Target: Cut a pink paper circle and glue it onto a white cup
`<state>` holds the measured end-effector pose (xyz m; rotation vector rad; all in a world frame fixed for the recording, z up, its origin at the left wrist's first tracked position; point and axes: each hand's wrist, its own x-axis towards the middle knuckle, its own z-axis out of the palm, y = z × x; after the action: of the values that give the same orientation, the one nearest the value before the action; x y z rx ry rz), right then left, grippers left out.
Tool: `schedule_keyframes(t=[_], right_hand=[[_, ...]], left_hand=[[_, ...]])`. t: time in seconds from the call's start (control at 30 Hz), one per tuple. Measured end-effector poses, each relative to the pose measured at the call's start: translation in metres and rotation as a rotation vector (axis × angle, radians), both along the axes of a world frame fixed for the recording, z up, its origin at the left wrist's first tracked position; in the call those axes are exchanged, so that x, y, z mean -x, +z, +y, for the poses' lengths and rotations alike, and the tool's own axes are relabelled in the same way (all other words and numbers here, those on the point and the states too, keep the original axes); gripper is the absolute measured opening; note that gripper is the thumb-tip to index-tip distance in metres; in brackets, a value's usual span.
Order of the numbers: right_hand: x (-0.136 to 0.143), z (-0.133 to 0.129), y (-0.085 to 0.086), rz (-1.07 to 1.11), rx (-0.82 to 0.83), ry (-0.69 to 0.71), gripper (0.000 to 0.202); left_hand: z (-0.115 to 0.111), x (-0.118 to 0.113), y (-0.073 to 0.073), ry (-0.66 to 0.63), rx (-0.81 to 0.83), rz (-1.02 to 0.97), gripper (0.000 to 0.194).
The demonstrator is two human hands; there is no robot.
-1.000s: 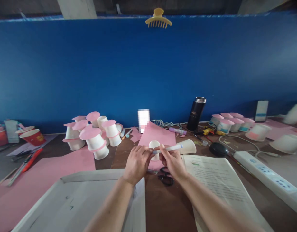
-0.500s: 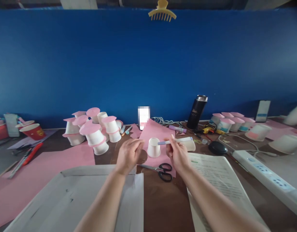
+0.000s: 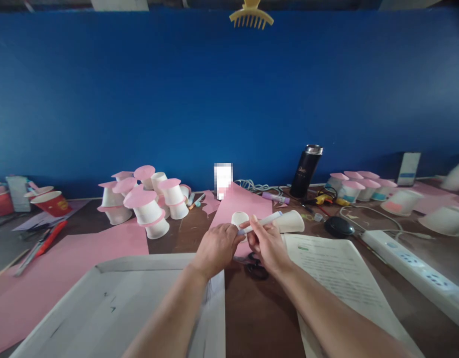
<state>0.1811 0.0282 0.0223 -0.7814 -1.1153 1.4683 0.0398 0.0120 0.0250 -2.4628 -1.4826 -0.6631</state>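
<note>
Both hands meet on a white marker pen (image 3: 271,218) with a pale purple end. My left hand (image 3: 217,248) is closed on its left, purple end. My right hand (image 3: 269,244) pinches the barrel between thumb and fingers. Just behind the hands an upside-down white paper cup (image 3: 239,218) stands on pink paper (image 3: 240,200), its lower part hidden by my fingers. Black-handled scissors (image 3: 256,272) lie partly covered below my right hand. Another paper cup (image 3: 291,222) rests on its side beyond that hand.
Left stand stacked cups with pink paper discs (image 3: 139,197). White sheets (image 3: 139,308) lie in front, a printed page (image 3: 326,268) at right. A power strip (image 3: 412,268), black mouse (image 3: 338,226), cables and a black flask (image 3: 306,171) are on the right. A blue partition (image 3: 177,99) closes the back.
My left hand has moved right and closed on the purple end of the marker. My right hand has shifted slightly left and down with the marker, which now tilts more.
</note>
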Motion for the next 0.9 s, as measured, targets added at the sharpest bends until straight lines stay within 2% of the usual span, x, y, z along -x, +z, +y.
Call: schedule_keyframes(t=[0.13, 0.2, 0.23, 0.33, 0.43, 0.53, 0.6, 0.73, 0.8, 0.9], right_hand=[[-0.005, 0.006, 0.002, 0.033, 0.032, -0.031, 0.039], [-0.017, 0.016, 0.006, 0.119, 0.063, -0.111, 0.039], [-0.025, 0.021, 0.008, 0.203, 0.077, -0.178, 0.037], [-0.038, 0.034, 0.013, 0.271, 0.002, -0.278, 0.033], [-0.031, 0.03, 0.01, 0.019, -0.205, -0.315, 0.027], [-0.019, 0.021, 0.002, -0.311, -0.445, -0.335, 0.023], [-0.015, 0.019, -0.005, -0.492, -0.546, -0.392, 0.024], [-0.017, 0.027, -0.016, -0.69, -0.627, -0.457, 0.046], [-0.016, 0.031, -0.022, -0.755, -0.639, -0.442, 0.054], [-0.011, 0.034, -0.029, -0.833, -0.614, -0.423, 0.06]], left_hand=[[0.002, 0.005, 0.001, 0.018, 0.021, 0.036, 0.035], [0.004, 0.016, 0.002, 0.106, 0.049, 0.03, 0.034], [0.006, 0.023, 0.003, 0.192, 0.06, 0.004, 0.034], [0.01, 0.041, 0.004, 0.38, 0.025, -0.096, 0.039], [0.012, 0.044, 0.003, 0.504, 0.052, -0.134, 0.04], [0.012, 0.041, -0.002, 0.54, 0.153, -0.105, 0.037], [0.013, 0.04, -0.006, 0.564, 0.204, -0.102, 0.035], [0.015, 0.04, -0.013, 0.585, 0.225, -0.148, 0.034], [0.015, 0.039, -0.014, 0.573, 0.163, -0.181, 0.041], [0.012, 0.035, -0.013, 0.529, 0.039, -0.234, 0.039]])
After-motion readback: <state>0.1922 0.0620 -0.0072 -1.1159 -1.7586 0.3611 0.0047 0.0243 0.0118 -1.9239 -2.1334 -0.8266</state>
